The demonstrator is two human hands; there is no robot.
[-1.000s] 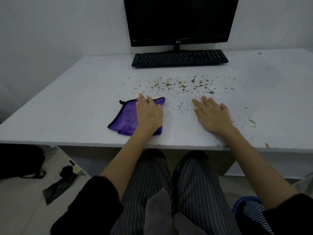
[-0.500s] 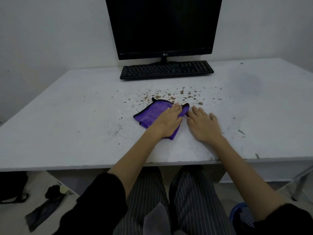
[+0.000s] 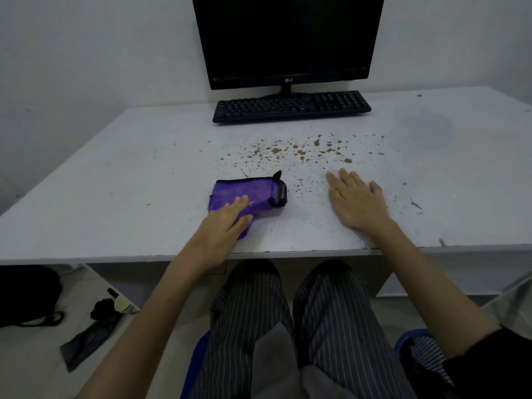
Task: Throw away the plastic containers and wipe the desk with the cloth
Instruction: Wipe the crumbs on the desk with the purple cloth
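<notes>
A purple cloth [image 3: 247,192] with black edging lies bunched on the white desk [image 3: 115,182], near its front edge. My left hand [image 3: 227,223] presses flat on the cloth's near end with straight fingers. My right hand [image 3: 357,201] rests flat on the bare desk to the right, palm down and apart from the cloth. Brown crumbs and specks [image 3: 299,152] are scattered across the desk between my hands and the keyboard. No plastic containers are in view.
A black keyboard [image 3: 290,106] and a black monitor [image 3: 288,38] stand at the back of the desk against the wall. On the floor at the left lie a black bag [image 3: 26,295] and dark items [image 3: 95,326]. A blue bin [image 3: 414,344] is at lower right.
My left hand has dragged the cloth back to the left, away from my right hand. The cloth is now more bunched. My right hand stays flat on the desk.
</notes>
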